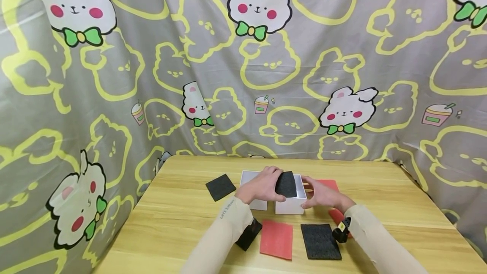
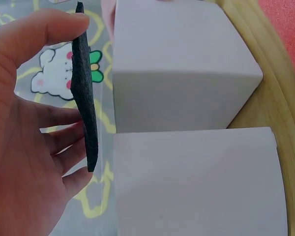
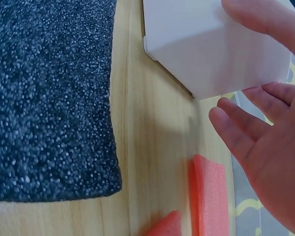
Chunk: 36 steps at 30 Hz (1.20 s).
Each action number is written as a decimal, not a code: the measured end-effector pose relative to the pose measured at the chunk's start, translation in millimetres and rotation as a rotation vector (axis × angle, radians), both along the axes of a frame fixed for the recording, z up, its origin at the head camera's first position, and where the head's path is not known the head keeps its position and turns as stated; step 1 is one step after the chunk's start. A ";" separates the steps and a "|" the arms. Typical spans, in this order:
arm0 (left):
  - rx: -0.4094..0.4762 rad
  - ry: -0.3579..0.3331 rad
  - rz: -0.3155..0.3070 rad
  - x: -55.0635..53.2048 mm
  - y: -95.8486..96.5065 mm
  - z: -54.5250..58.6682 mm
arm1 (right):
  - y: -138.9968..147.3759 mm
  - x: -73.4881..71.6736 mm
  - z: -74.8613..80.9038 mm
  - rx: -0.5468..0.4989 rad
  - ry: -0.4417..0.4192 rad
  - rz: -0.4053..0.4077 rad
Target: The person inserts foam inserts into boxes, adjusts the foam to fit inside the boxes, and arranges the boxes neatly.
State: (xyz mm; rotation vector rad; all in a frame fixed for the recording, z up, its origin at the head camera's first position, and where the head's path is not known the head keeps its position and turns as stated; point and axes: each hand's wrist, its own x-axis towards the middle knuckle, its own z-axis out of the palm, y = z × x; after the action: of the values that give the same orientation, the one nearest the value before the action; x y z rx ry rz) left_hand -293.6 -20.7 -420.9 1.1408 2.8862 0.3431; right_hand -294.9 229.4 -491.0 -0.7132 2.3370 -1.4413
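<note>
Two white boxes stand side by side on the table, a left box [image 1: 260, 205] and a right box [image 1: 289, 206], both with open tops. My left hand [image 1: 261, 185] pinches a thin black foam square [image 1: 286, 184] by its edges, thumb on one side and fingers on the opposite one. In the left wrist view the foam square [image 2: 84, 88] appears edge-on beside the boxes. It is over the right box's opening in the head view. At that box's right side, my right hand [image 1: 323, 194] holds its wall, thumb [image 3: 260, 19] against one face and fingers around the corner.
In front of the boxes lie a red foam square [image 1: 276, 239], a black foam square [image 1: 321, 242] and another black piece [image 1: 249, 236] beside my left forearm. One more black square [image 1: 220, 187] lies left. Red foam [image 1: 328, 184] lies behind my right hand. A patterned curtain [image 1: 274, 67] hangs behind the table.
</note>
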 end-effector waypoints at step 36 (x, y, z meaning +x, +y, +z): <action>-0.052 -0.003 -0.009 -8.5 25.3 -15.0 | 1.9 -1.5 -1.9 -0.004 -0.023 0.027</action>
State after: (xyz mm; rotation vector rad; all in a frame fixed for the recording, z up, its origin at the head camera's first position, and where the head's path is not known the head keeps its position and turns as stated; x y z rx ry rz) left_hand -302.1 4.6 -435.9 1.1443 2.8679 0.2680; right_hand -296.4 231.3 -492.9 -0.7220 2.2991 -1.4356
